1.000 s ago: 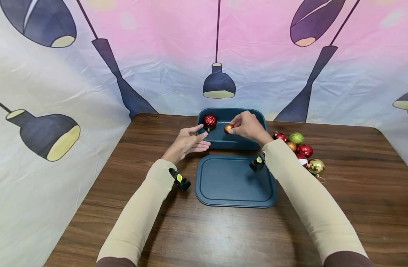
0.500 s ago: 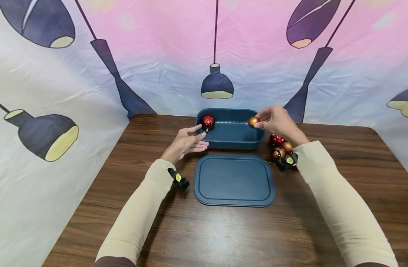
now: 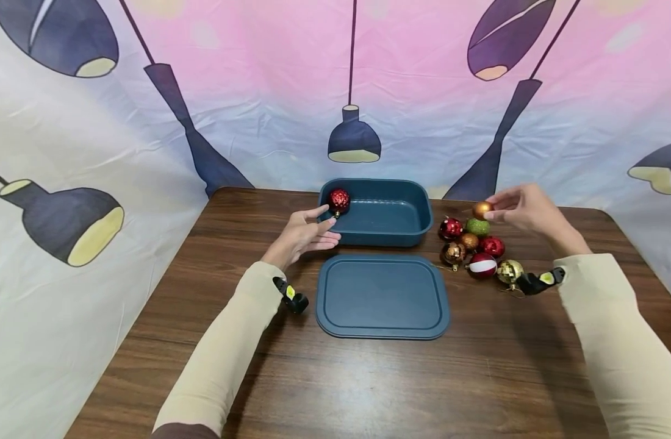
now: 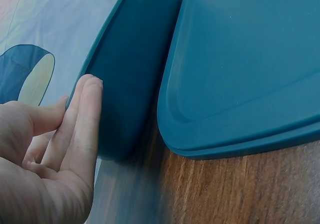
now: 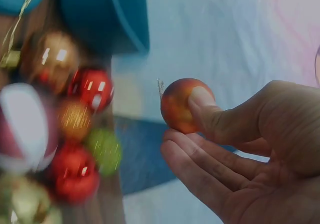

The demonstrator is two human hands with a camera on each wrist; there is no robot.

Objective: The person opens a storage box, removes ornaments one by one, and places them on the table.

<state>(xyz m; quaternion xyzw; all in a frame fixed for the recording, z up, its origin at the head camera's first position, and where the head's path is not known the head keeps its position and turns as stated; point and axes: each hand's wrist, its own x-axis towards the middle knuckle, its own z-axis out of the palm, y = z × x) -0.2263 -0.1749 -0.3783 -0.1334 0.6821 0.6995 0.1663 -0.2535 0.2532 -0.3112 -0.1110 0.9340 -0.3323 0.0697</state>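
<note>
My right hand (image 3: pixel 533 213) pinches a small matte orange-gold Christmas bauble (image 3: pixel 482 210) between thumb and fingers, in the air just over the group of baubles. A thin cord sticks out from the bauble (image 5: pixel 185 106) in the right wrist view. At the left front corner of a dark teal box (image 3: pixel 376 238), my left hand (image 3: pixel 298 238) rests with fairly straight fingers. In the left wrist view the fingers (image 4: pixel 90 103) lie along the box's outer wall. Inside the box, at its left end, sits a shiny red bauble (image 3: pixel 339 199).
A flat teal lid (image 3: pixel 382 296) lies in front of the box. Right of the box, several baubles sit close together, among them a green one (image 3: pixel 477 227), a red-and-white one (image 3: pixel 482 266) and a gold mirrored one (image 3: pixel 510 272). A printed cloth (image 3: pixel 291 134) hangs behind the wooden table.
Holding the orange-gold bauble, my right hand has moved right, from inside the box, past its right rim, to above the bauble group. My left hand has stayed at the box corner.
</note>
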